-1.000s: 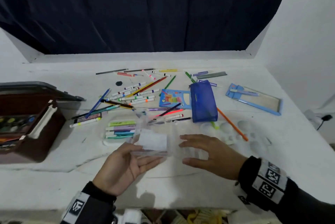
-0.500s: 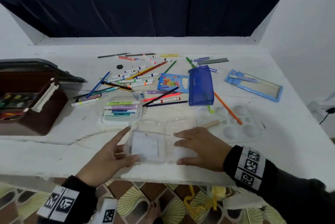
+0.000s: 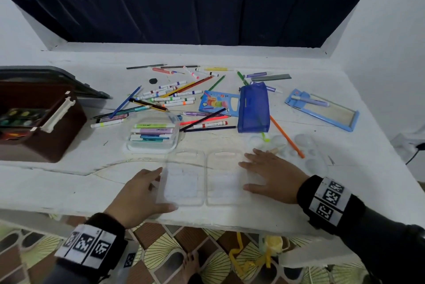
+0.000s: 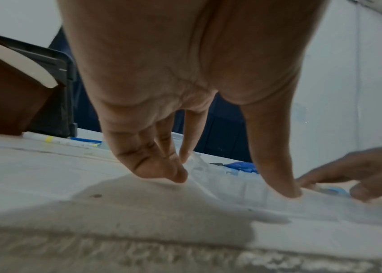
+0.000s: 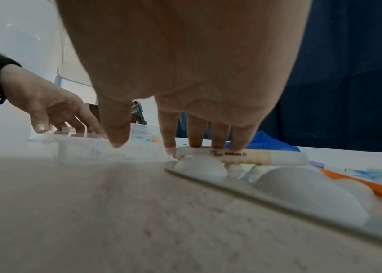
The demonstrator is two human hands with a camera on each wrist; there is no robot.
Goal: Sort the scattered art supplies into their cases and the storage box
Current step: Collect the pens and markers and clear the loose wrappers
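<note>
A clear plastic case lies opened flat near the table's front edge, its two halves side by side. My left hand touches its left edge, fingers straight and thumb on the near corner. My right hand rests spread and flat at its right edge. In the right wrist view its fingertips touch a cream marker lying on the white palette. Scattered markers and pencils lie further back.
A brown storage box with paints stands at the left. A clear tub of highlighters sits behind the case. A blue pouch, a pencil box, an orange pencil and a blue-framed case lie to the right.
The clear case, held up off the table a second ago, now lies open flat near the front edge. Both hands have moved out to its sides.
</note>
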